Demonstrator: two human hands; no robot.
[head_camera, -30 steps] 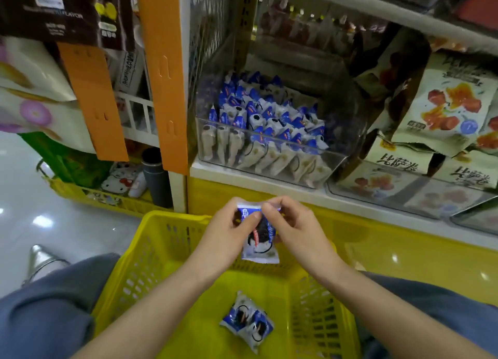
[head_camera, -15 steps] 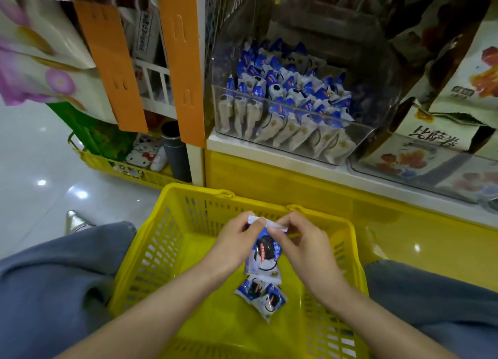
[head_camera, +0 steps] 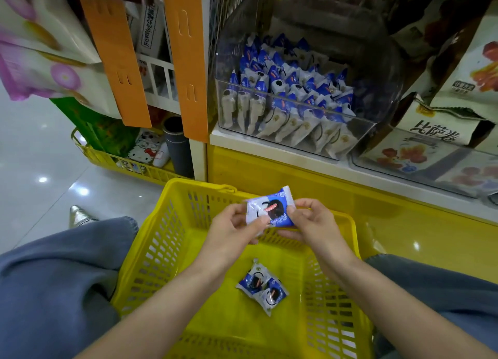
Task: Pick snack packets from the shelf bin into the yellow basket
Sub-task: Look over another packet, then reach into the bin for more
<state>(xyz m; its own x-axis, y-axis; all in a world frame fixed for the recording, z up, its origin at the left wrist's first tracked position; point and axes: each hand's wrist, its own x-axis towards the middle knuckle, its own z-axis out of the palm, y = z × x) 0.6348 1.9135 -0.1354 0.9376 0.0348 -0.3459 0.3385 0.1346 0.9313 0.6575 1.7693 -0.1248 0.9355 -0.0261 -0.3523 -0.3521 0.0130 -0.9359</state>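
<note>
Two hands meet above the yellow basket point(head_camera: 159, 240) in the head view, and between them they hold one blue-and-white snack packet point(head_camera: 272, 209). The left hand point(head_camera: 231, 232) pinches the packet's white left end between thumb and fingers. The right hand point(head_camera: 310, 225) pinches its blue right end, fingers curled over the top edge. The packet lies almost flat and face up, tilted a little so that its right end sits higher. It is in the air over the basket's far half and touches neither the wall nor the floor of it.

Down on the basket floor lie two more packets point(head_camera: 262, 286) of the same kind, overlapping each other near the middle. The basket sits between the person's knees, which are in blue denim point(head_camera: 54, 277), and its far rim is close to the yellow base of the shelf point(head_camera: 296, 175).

Up on the shelf, the clear shelf bin point(head_camera: 377, 89) stands well apart from the hands. It is packed with many rows of matching packets point(head_camera: 291, 94), standing on end and leaning toward the front wall. Larger printed snack bags point(head_camera: 444, 127) stand just right of it. An orange upright point(head_camera: 186, 62) runs down its left side. A second yellow basket point(head_camera: 107, 160) with mixed goods sits on the glossy floor point(head_camera: 35, 148) at the left, near a pointed shoe point(head_camera: 78, 215).
</note>
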